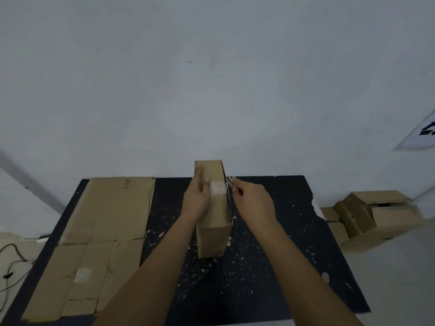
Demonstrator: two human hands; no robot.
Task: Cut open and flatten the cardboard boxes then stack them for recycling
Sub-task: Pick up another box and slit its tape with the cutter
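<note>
A narrow cardboard box stands upright in the middle of the dark table, with a patch of clear tape on its top face. My left hand rests on the top with straight fingers, holding the box steady. My right hand grips a small cutter whose blade meets the box's upper right edge. Flattened cardboard sheets lie stacked on the table's left side, one marked "PICO".
Several unflattened cardboard boxes sit on the floor to the right of the table. White scraps speckle the tabletop. A black cable trails on the floor at the left. A white wall stands directly behind the table.
</note>
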